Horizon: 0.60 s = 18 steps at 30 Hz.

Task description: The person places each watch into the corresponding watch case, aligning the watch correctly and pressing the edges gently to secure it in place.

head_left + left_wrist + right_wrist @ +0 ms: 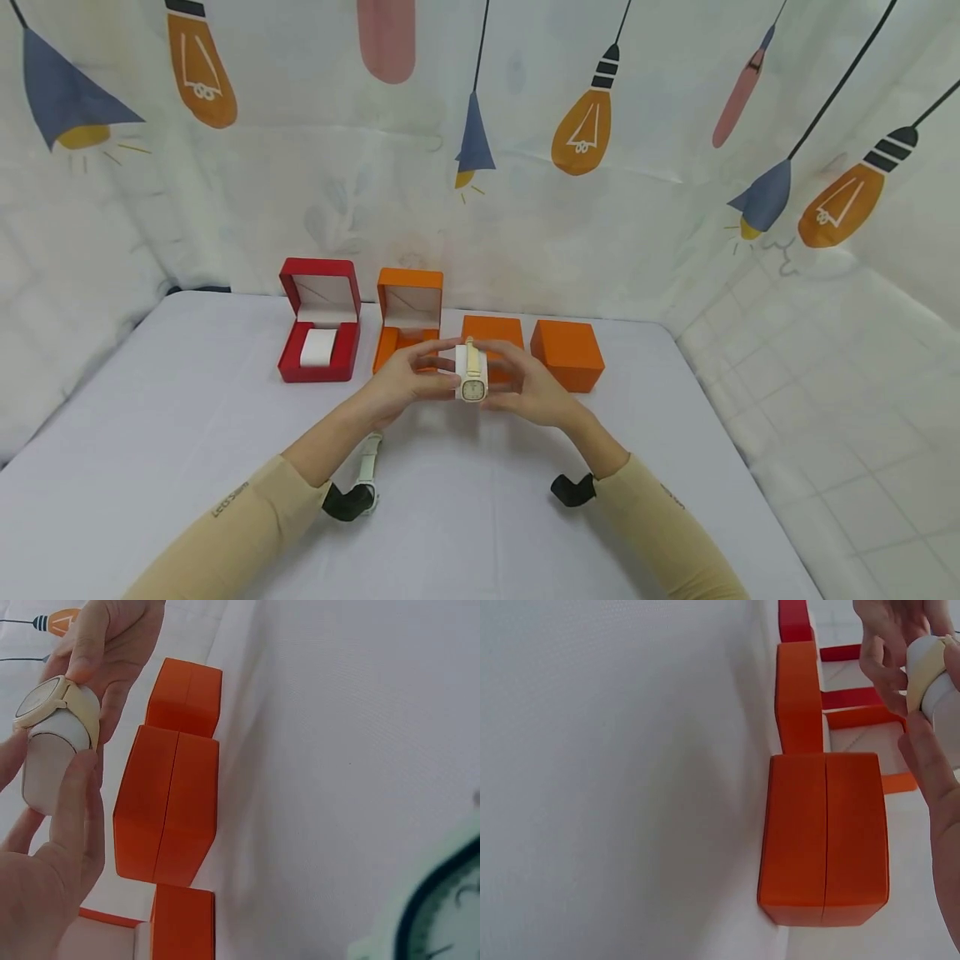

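A wristwatch (472,389) with a cream strap is wrapped around a white watch cushion (49,772), held above the table in front of the orange boxes. My left hand (405,382) grips the cushion from the left, fingertips on its side and on the strap. From the other side my right hand (538,390) also grips it, with its thumb near the watch case in the left wrist view. A second watch (369,458), pale-strapped, lies on the table beside my left forearm, partly covered by a black wrist mount.
An open red box (345,354) with a white cushion stands at the back left. To its right are an open orange box (410,279) and two closed orange boxes, one closed orange box (567,354) being rightmost. The white-covered table (465,517) meets a patterned curtain behind.
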Motion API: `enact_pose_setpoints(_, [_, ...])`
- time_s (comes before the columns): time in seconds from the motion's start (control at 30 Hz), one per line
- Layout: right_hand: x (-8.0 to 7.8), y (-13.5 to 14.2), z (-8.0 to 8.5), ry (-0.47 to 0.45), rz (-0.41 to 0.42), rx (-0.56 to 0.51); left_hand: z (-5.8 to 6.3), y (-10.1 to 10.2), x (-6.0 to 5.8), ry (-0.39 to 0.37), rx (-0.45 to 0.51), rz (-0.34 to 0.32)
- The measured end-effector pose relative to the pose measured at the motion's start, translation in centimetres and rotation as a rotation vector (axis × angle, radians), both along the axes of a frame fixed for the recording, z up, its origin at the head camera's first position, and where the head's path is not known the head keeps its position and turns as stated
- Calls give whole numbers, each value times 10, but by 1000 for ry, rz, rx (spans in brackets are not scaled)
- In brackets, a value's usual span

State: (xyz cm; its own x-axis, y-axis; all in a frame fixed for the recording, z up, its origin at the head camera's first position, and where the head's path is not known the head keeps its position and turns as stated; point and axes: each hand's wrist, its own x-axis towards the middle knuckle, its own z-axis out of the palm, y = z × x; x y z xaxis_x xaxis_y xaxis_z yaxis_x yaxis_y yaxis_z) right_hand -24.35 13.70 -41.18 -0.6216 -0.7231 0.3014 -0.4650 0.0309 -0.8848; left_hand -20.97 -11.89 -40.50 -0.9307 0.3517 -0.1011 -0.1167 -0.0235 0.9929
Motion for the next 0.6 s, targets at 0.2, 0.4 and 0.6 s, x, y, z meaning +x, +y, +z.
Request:
enact_pose_setpoints(0.2, [2,0,-1,32,-16,35,-2,1,0,-1,-6,11])
enact_pose_setpoints(0.4, [4,0,-4,120,-89,53,-2,2,-1,-8,4,26])
enact_pose_setpoints(0.6, [3,-4,-7,168,-116,-10,-1,2,-1,-46,33,33])
